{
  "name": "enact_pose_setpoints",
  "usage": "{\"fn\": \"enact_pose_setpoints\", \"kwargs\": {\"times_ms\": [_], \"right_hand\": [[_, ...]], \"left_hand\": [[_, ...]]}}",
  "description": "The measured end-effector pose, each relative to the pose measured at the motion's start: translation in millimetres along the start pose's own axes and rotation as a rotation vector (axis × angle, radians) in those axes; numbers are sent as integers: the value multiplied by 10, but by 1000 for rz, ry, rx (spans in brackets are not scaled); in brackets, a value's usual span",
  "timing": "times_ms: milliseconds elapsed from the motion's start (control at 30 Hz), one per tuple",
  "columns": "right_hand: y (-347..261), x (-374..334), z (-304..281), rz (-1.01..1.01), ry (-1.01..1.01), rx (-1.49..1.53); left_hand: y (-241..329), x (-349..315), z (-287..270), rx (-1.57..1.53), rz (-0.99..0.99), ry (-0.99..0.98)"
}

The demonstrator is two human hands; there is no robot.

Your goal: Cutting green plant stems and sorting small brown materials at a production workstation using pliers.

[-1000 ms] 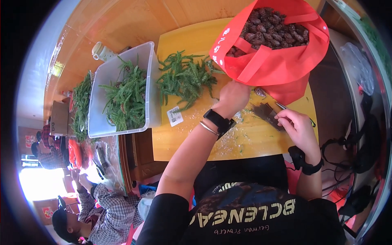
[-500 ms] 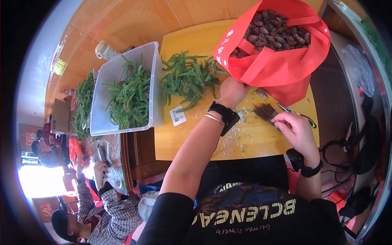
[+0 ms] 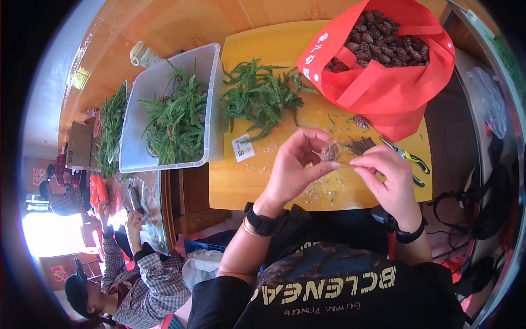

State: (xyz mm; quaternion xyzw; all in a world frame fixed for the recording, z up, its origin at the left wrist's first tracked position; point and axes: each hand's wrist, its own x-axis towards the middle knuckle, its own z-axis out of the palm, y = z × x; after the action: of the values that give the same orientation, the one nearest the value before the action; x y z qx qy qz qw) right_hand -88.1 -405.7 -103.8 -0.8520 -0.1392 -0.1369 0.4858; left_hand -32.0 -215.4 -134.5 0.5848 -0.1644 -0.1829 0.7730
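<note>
In left grip point(image 3: 295, 164), pinches pine cone point(image 3: 330, 152); in right grip point(image 3: 388, 170), thin strand point(image 3: 344, 163); could drop cone through loose pinching.

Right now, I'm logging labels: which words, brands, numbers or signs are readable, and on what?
I won't copy wording, but:
Red tote bag: clear white characters.
Black T-shirt: large pale lettering, smaller script; legible.
White label: square code; print too small.
Cardboard box: marks, too blurred.

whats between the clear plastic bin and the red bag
In the head view, a pile of green sprigs lies on the yellow tabletop between the clear bin and the red bag.
</note>
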Motion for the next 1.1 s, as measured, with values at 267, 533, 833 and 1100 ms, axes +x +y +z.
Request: {"fn": "enact_pose_setpoints", "kwargs": {"times_ms": [267, 533, 833, 1100], "right_hand": [[-139, 1, 186, -123, 42, -61], [-163, -19, 183, -233, 65, -124], [-185, -44, 230, -250, 114, -130], [-188, -64, 260, -208, 129, -111]], "left_hand": [[34, -266, 24, -58, 8, -51], [94, -286, 56, 100, 93, -23], [97, -323, 64, 328, 196, 18], [69, -350, 106, 220, 207, 10]]}}
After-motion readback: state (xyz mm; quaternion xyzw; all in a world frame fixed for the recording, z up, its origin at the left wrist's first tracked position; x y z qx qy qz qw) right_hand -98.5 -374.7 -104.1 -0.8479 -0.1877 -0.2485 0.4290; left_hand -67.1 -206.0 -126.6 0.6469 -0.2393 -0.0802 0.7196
